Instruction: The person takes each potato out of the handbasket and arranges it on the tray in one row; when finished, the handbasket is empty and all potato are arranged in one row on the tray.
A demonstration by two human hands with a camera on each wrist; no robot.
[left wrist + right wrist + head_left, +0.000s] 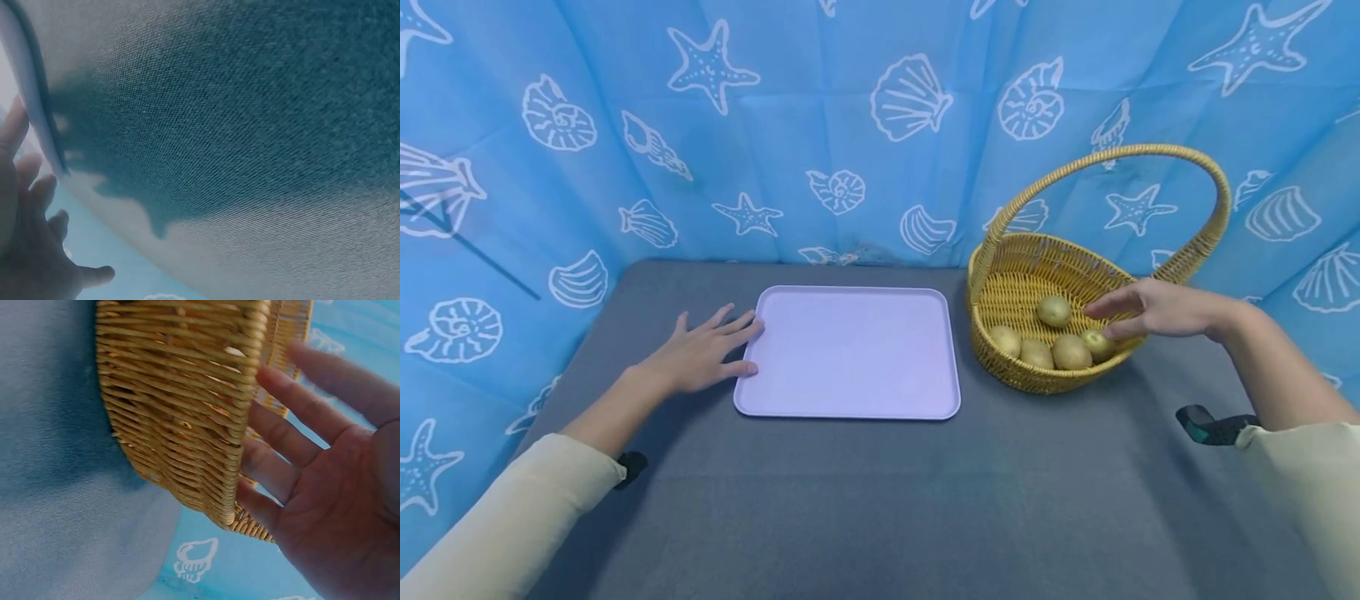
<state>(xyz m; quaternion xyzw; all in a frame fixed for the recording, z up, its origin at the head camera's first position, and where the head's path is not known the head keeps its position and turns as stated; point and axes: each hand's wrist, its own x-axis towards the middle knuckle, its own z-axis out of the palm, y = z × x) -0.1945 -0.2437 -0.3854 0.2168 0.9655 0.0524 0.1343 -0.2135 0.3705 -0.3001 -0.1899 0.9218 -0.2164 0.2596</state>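
My left hand point(703, 354), fingers spread and straight, is at the left edge of a pale lilac tray point(850, 354). Its thumb and fingertips overlap the tray's rim. To the right stands a yellow wicker basket point(1037, 379) with a tall arched handle. Several round, yellow-brown potatoes point(1072, 352) lie inside, most along the front wall. My right hand point(1172, 308) reaches over the basket's right rim, its loosely extended fingers point(275, 434) pointing inward close above the potatoes. In the right wrist view its palm faces the woven outer wall, and the rim hides the fingertips.
A grey cloth covers the table point(880, 500). Behind it hangs a blue curtain point(790, 125) with white shells and starfish. The basket's arched handle point(1120, 152) rises behind my right hand. A dark strap point(1213, 427) is on my right wrist.
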